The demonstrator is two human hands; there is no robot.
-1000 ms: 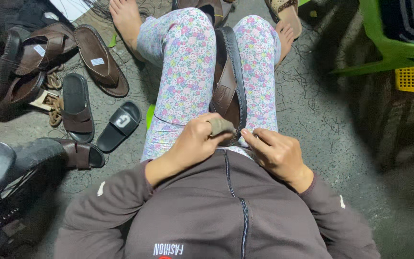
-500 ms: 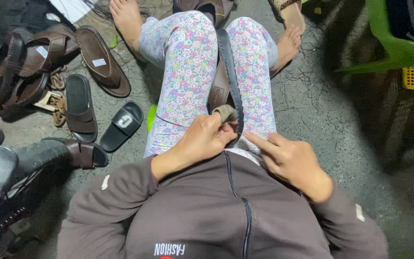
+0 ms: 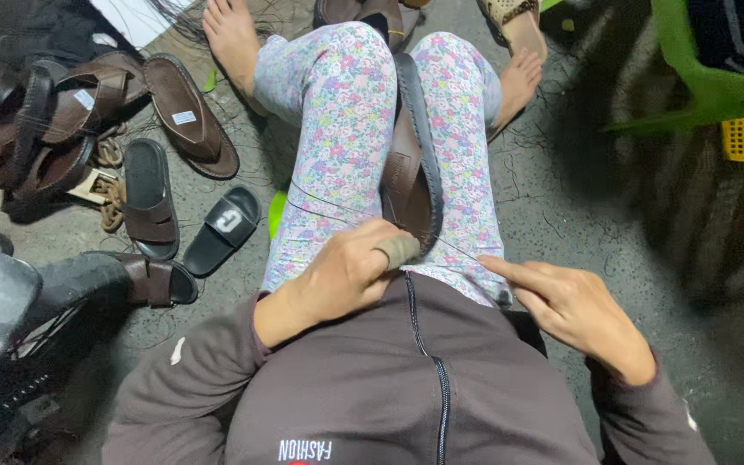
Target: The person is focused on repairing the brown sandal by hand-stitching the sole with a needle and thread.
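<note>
Head view. A brown sandal (image 3: 408, 176) stands on edge between the knees of the seated person, heel end nearest the body. The left hand (image 3: 350, 267), one finger wrapped in tape, closes on the sandal's near end. The right hand (image 3: 574, 301) is half open, fingers extended, drawing a thin thread (image 3: 337, 209) taut to the right. Stitching appears to be under way; how much of the edge remains cannot be told. More sandals (image 3: 88, 129) lie on the floor (image 3: 579, 198), far left.
</note>
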